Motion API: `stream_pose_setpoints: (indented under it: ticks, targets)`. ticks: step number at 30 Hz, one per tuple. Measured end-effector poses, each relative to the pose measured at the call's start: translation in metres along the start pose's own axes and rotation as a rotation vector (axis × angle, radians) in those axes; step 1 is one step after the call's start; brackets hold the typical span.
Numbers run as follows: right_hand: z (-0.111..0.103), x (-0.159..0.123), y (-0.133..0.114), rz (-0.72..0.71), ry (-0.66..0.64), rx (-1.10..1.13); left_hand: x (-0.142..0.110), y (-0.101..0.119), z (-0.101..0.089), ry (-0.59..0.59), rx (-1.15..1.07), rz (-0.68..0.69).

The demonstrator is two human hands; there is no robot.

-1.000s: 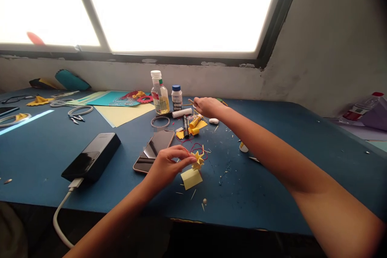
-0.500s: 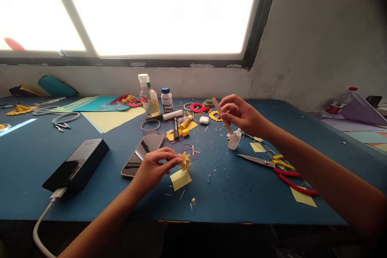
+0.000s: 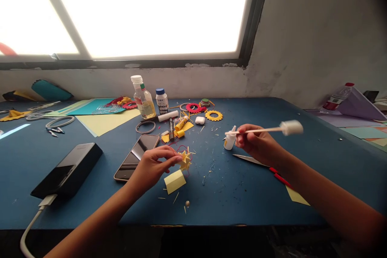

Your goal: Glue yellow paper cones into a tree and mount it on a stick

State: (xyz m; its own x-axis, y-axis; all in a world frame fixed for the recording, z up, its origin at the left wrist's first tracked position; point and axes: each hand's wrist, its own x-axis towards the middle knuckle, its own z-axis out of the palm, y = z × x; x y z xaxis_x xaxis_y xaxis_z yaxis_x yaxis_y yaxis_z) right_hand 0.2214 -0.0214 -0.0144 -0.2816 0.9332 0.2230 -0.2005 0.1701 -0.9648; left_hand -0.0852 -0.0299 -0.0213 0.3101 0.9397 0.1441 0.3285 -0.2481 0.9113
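Observation:
My left hand (image 3: 159, 160) pinches a pale yellow folded-paper star (image 3: 185, 160) between thumb and fingers, above a small creased yellow paper piece (image 3: 175, 182). Red thread (image 3: 182, 149) trails beside the star. In my right hand (image 3: 256, 142) is a thin wooden stick (image 3: 263, 130), held almost level. A blurred white, cap-like piece (image 3: 292, 127) sits on its right end; I cannot make out exactly what it is. Just left of that hand, a small white nozzle bottle (image 3: 229, 140) stands upright, partly behind the stick's left tip.
Scissors (image 3: 250, 160) lie under my right forearm. A phone (image 3: 137, 157) and a black power bank (image 3: 68, 171) with cable lie at left. Behind are a clear bottle (image 3: 145, 100), a blue-capped bottle (image 3: 162, 101), a yellow gear-shaped ring (image 3: 214, 116) and a white earbud case (image 3: 200, 120). A bead (image 3: 187, 203) lies near the front.
My right hand has moved right and lower, turning the stick from upright over the bottle to nearly level. The white end now points right. My left hand still pinches the star.

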Motion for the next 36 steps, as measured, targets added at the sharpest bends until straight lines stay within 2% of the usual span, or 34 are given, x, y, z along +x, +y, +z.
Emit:
stream_pose_setpoints:
  ticks: [5,9,15,19,27,36]
  targets:
    - [0.020,-0.007,0.013,0.120,-0.093,-0.039,0.019,0.010,0.016,-0.043,0.087,0.098]
    - [0.029,-0.014,0.027,0.156,-0.233,-0.194,0.034,0.010,0.028,-0.087,0.091,0.145]
    - [0.033,-0.024,0.050,0.018,-0.218,-0.557,0.037,0.002,0.033,-0.113,0.071,0.093]
    - [0.043,-0.024,0.056,-0.081,-0.265,-0.698,0.035,-0.003,0.032,-0.096,0.048,0.048]
    - [0.057,-0.022,0.056,-0.088,-0.394,-0.762,0.039,-0.007,0.029,0.027,0.032,0.088]
    - [0.055,-0.020,0.056,-0.045,-0.430,-0.727,0.037,-0.008,0.030,-0.009,0.058,0.039]
